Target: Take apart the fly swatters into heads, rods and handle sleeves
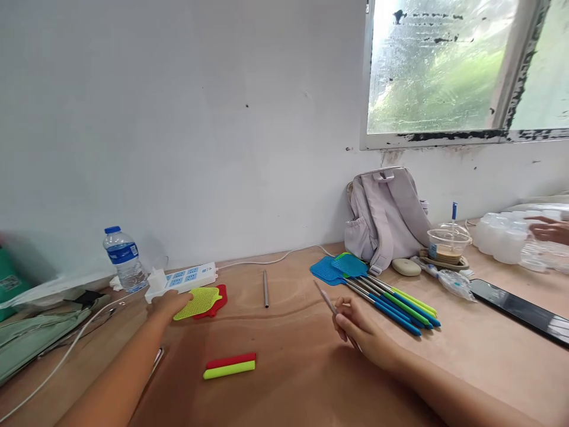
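My left hand (171,303) reaches out over the wooden table (293,367) and touches the edge of a yellow swatter head (198,301), which lies on a red swatter head (219,299). Its fingers are partly hidden. My right hand (360,332) is closed round a thin metal rod (324,296) that points up and to the left. Another metal rod (265,288) lies on the table between my hands. A red grip and a yellow-green grip (230,366) lie side by side near me.
Several finished swatters (382,293) with blue and green handles lie to the right, before a grey backpack (384,216). A water bottle (124,258) and power strip (182,279) stand at the back left. A drink cup (448,244), dark tablet (520,309) and another person's hand (549,228) are at right.
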{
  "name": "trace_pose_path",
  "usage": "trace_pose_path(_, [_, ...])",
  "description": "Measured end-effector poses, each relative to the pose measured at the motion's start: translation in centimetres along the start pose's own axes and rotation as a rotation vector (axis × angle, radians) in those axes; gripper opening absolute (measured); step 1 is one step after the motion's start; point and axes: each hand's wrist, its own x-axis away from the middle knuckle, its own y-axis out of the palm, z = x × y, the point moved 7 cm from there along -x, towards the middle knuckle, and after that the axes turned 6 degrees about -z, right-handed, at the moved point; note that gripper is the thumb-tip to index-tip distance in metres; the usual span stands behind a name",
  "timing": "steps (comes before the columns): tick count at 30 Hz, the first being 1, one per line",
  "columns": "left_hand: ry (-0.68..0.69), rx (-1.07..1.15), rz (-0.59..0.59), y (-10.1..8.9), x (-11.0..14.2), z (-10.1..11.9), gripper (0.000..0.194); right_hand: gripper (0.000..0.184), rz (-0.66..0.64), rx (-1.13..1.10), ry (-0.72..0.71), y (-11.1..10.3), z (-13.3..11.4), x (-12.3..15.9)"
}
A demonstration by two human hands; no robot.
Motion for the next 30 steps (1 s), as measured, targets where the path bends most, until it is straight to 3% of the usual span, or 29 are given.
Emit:
trace_pose_path(3, [0.085, -0.082, 0.016, 1.4, 2.4, 2.9, 0.030, 0.020, 0.012, 0.246, 0.059, 0.1, 2.1, -0.3])
trace_pose_path(6, [0.292, -0.101, -0.015, 3.7, 7.7, 5.8, 0.032, 0.012, 0.118, 0.470, 0.075, -0.4, 3.2, -1.6])
trace_pose_path(7, [0.400, -0.102, -0.026, 4.4, 9.9, 6.6, 0.030, 0.014, 0.147, 0.512, 0.085, -0.4, 3.5, -2.4])
trace_pose_path(9, [0.767, -0.132, -0.018, 5.5, 15.0, 8.2, 0.027, 0.023, 0.174, 0.554, 0.111, 0.0, 4.2, -4.5])
trace_pose_path(11, [0.968, -0.178, 0.023, 6.0, 18.7, 8.1, 0.025, 0.036, 0.175, 0.584, 0.155, 0.9, 5.0, -7.0])
trace_pose_path(13, [1.097, -0.239, 0.026, 6.5, 20.9, 7.5, 0.025, 0.045, 0.175, 0.613, 0.195, 1.9, 5.6, -9.5])
trace_pose_path(16, [1.174, -0.299, 0.016, 6.7, 21.6, 6.6, 0.028, 0.049, 0.161, 0.636, 0.212, 3.6, 6.1, -12.7])
trace_pose_path(20, [1.169, -0.327, 0.031, 6.5, 20.9, 5.4, 0.034, 0.051, 0.106, 0.664, 0.218, 5.3, 6.4, -14.8])
trace_pose_path(30, [1.046, -0.293, -0.087, 7.4, 19.4, 4.1, 0.037, 0.038, -0.085, 0.702, 0.124, 6.6, 6.0, -14.8])
